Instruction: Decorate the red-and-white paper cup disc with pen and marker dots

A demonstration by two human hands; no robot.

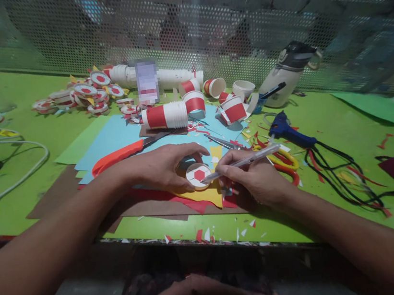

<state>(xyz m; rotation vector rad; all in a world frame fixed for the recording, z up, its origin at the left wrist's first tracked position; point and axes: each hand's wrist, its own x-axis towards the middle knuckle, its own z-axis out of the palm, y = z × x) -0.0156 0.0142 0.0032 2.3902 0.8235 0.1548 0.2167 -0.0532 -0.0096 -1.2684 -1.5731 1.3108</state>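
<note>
Head camera looks forward and down; close over green table [342,123]

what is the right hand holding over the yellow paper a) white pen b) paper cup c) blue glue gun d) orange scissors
a: the right hand grips a white pen, tip at the red and white disc that the left hand steadies; the blue glue gun lies untouched on the table.

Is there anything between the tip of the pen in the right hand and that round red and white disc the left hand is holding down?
Nothing visible. The right hand holds the pen with its tip right at the edge of the disc, which the left hand pins on the yellow paper. The scissors lie behind.
</note>
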